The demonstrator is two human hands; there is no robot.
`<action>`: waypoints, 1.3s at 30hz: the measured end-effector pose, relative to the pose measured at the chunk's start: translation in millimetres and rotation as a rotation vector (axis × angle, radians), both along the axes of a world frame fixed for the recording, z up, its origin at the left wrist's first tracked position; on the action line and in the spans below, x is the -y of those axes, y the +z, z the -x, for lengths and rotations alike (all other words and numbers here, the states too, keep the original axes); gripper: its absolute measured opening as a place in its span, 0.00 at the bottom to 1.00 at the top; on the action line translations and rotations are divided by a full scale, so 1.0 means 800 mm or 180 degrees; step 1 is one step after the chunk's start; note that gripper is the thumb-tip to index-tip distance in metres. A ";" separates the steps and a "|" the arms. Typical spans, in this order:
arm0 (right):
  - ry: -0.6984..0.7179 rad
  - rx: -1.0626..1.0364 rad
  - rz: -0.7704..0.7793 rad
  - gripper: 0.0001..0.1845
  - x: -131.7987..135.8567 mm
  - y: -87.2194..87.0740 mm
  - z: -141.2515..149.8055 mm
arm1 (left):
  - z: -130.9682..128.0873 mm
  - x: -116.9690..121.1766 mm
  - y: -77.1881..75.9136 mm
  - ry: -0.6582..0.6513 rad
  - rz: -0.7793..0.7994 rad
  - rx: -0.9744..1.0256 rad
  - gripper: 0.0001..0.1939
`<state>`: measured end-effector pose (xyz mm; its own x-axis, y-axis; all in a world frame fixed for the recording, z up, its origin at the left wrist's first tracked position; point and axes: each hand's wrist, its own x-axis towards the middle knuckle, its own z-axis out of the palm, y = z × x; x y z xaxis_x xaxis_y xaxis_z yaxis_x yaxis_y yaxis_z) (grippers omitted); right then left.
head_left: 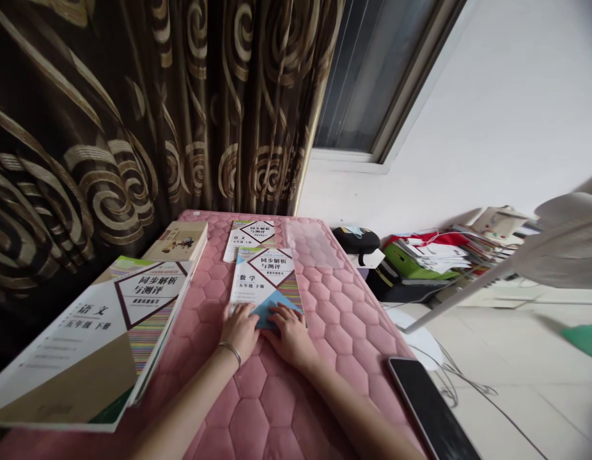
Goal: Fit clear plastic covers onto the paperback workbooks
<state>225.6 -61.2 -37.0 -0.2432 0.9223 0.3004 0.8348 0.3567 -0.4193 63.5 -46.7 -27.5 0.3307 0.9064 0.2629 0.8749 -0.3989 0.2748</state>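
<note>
A mathematics workbook [264, 281] with a white, striped and blue cover lies face up in front of me. Over its lower left corner rests my left hand [241, 327], a thin bracelet at the wrist, fingers spread on the cover. My right hand [289, 332] lies on the lower right part, its fingers apart too. Beyond, partly covered by this workbook, is a Chinese-language workbook [250, 236]. Another, larger-looking Chinese-language workbook [99, 332] lies on a stack at the left, close to the camera. A tan illustrated book [178, 241] is behind it.
Pink quilted padding [341, 332] covers the table. A translucent sheet [312, 243] lies at the far right, and a dark-screened phone [430, 406] at the near right edge. A white lamp [468, 287], cables, bags and paper piles stand to the right. Patterned curtains [219, 108] hang behind.
</note>
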 end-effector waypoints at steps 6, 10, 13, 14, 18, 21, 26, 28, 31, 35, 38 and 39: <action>-0.0004 -0.0046 0.0075 0.08 -0.006 -0.002 0.000 | 0.010 -0.003 -0.009 0.0054 -0.0051 0.0114 0.10; -0.0080 -0.0081 0.0109 0.09 0.000 -0.004 -0.030 | 0.036 -0.002 0.001 0.0218 0.0033 0.0006 0.09; -0.0224 -0.0139 0.0104 0.10 0.006 -0.005 -0.064 | 0.062 -0.002 0.011 0.0375 0.0043 -0.0081 0.08; -0.0268 -0.0161 0.0121 0.10 0.008 -0.005 -0.075 | 0.069 -0.003 0.013 0.0389 0.0059 -0.0092 0.08; -0.0392 -0.0248 0.0207 0.11 0.013 -0.007 -0.103 | 0.086 -0.004 0.011 0.0278 0.0134 -0.0063 0.11; -0.0388 -0.0310 0.0215 0.12 0.013 -0.008 -0.108 | 0.090 -0.007 0.004 0.0209 0.0110 -0.0015 0.11; -0.0332 -0.0324 0.0199 0.13 0.012 -0.009 -0.107 | 0.090 -0.009 0.000 0.0194 0.0063 0.0119 0.11; -0.0329 -0.0302 0.0197 0.13 0.012 -0.009 -0.106 | 0.090 -0.007 0.001 0.0227 0.0103 0.0146 0.12; -0.0319 -0.0287 0.0178 0.13 0.012 -0.010 -0.107 | 0.089 -0.004 0.002 0.0258 0.0119 0.0156 0.13; -0.0331 -0.0215 0.0145 0.12 0.013 -0.011 -0.109 | 0.086 0.000 0.006 0.0373 0.0109 0.0076 0.12; -0.0416 -0.0046 0.0088 0.11 0.015 -0.007 -0.102 | 0.074 0.002 0.008 0.0496 0.0080 0.0033 0.05; -0.0450 0.0016 0.0041 0.11 0.015 -0.005 -0.096 | 0.067 0.002 0.008 0.0503 0.0065 0.0022 0.05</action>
<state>302.3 -73.2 -41.3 -0.1119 0.9512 0.2875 0.8785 0.2299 -0.4188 9.9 -48.6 -21.2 0.1819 0.9522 0.2455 0.9243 -0.2508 0.2876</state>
